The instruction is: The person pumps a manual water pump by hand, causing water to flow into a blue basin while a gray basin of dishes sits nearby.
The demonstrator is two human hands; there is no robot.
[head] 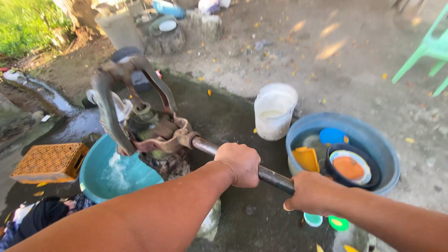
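Gripping the pump handle (242,165), both hands are fully closed around the dark metal bar. Left hand (240,163) wraps it nearer the pump body, knuckles up, fingers curled right round. Right hand (310,192) clamps the bar's near end, fist tight, no gap visible between fingers and metal.

Handle runs up and left from the hands into the rusty pump head (154,128), which stands on a wet concrete slab (224,116).

Progress, judged from the frame: water is pouring from the spout (109,116) into the teal basin (119,172) below it. Basin holds water with white froth where the stream lands; level looks partial, rim well above the surface. So pumping is under way and filling appears unfinished.

Surroundings: white bucket (274,111) stands beyond the handle, some liquid in its bottom. Blue tub (368,140) to the right holds plates, bowls and an orange scoop, waiting. Orange crate (49,162) sits overturned left of the basin. Dark laundry pile (39,217) lies at lower left. Green chair (429,49) at far right, well apart.
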